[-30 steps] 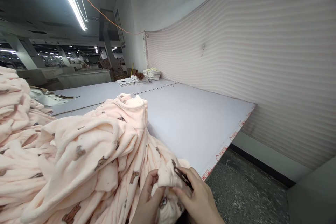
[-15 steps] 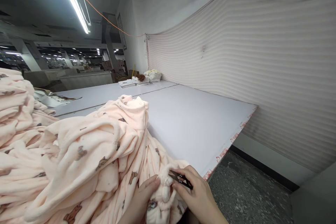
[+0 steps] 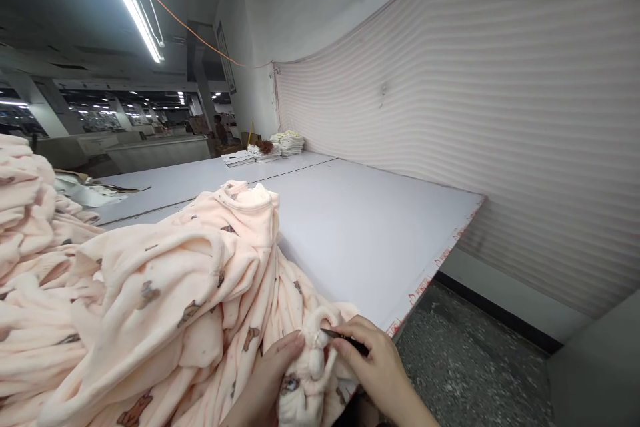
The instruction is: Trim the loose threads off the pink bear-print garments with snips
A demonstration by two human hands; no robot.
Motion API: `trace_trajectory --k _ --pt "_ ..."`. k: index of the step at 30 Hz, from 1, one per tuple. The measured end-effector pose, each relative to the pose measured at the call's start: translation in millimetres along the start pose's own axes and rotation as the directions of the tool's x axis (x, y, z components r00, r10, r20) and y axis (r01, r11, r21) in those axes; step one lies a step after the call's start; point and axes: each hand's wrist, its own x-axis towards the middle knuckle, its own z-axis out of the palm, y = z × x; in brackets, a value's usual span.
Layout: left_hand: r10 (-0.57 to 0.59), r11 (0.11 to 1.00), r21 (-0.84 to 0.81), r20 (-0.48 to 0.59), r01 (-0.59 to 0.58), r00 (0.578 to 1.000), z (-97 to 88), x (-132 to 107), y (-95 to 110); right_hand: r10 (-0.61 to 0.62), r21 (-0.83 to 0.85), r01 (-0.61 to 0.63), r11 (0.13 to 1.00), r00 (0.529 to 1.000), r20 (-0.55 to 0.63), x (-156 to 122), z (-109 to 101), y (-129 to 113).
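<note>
A pale pink plush garment [image 3: 310, 393] with brown bear prints is gathered at the table's near edge. My left hand [image 3: 273, 367] pinches a fold of it from the left. In my right hand [image 3: 373, 360] are small black thread snips [image 3: 353, 341], gripped between thumb and fingers. Their tip touches or lies very close to a bunched whitish part [image 3: 315, 340] of the garment. The far side of the left hand's grip is hidden by the cloth.
A large heap of the same pink fabric [image 3: 150, 307] covers the left side. The white table [image 3: 360, 233] extends behind it, with stacked white pieces [image 3: 287, 142] at the far end. A striped cloth [image 3: 450, 93] hangs along the right wall.
The snips have turned in my right hand and their blades look closer together. My left hand keeps its hold on the garment. The whole view has shifted slightly.
</note>
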Motion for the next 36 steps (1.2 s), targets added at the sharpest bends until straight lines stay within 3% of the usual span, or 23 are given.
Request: trace_trajectory --k 5,9,12,14,16,18,21,23,24,26,28,30,32,36 --pt "0.016 1.000 0.024 0.027 -0.016 1.000 0.7 2 -1 -0.021 -0.015 0.021 1.000 1.000 0.000 -1 0 3" --pt "-0.004 0.998 0.056 0.019 0.003 1.000 0.8 5 -4 -0.013 0.076 0.017 0.997 0.999 -0.047 1 6 5" --pt "0.005 0.986 0.170 0.004 -0.006 1.000 -1.2 7 -3 -0.026 0.137 0.036 0.990 0.997 -0.078 3 8 9" --pt "0.117 0.919 0.386 -0.061 -0.084 0.991 -5.4 8 5 -0.003 0.158 0.025 0.987 0.990 -0.143 3 5 19" --pt "0.322 0.778 0.597 -0.109 -0.197 0.941 -11.4 7 18 0.063 0.128 -0.042 0.991 0.983 -0.171 1 -2 36" --pt "0.436 0.736 0.620 -0.125 -0.273 0.891 -17.8 6 35 0.137 0.049 -0.131 0.990 0.980 -0.146 -4 -8 57" --pt "0.381 0.861 0.410 -0.132 -0.299 0.915 -25.9 1 57 0.172 -0.056 -0.179 0.982 0.979 -0.109 -12 -11 82" --pt "0.288 0.888 0.376 -0.009 -0.264 0.957 -30.3 -3 65 0.155 -0.085 -0.163 0.983 0.984 -0.092 -13 -9 92" --pt "0.215 0.872 0.435 0.074 -0.226 0.974 -32.1 -5 66 0.149 -0.092 -0.156 0.983 0.986 -0.081 -13 -9 94" --pt "0.029 0.738 0.662 0.163 -0.131 0.986 -34.3 -8 62 0.148 -0.085 -0.152 0.985 0.987 -0.059 -12 -8 97" --pt "-0.100 0.473 0.880 0.099 -0.040 0.990 -33.9 -9 49 0.149 -0.057 -0.151 0.987 0.988 -0.034 -10 -10 98" --pt "-0.128 0.251 0.968 0.007 0.026 0.992 -30.7 -9 34 0.149 -0.006 -0.149 0.989 0.989 -0.014 -7 -13 97" --pt "-0.150 0.163 0.986 -0.016 0.041 0.989 -25.1 -7 23 0.154 0.076 -0.152 0.985 0.988 -0.022 -1 -19 96" --pt "-0.136 0.096 0.995 0.013 0.000 0.991 -9.1 -5 19 0.217 0.341 -0.203 0.918 0.976 -0.003 17 -30 92"
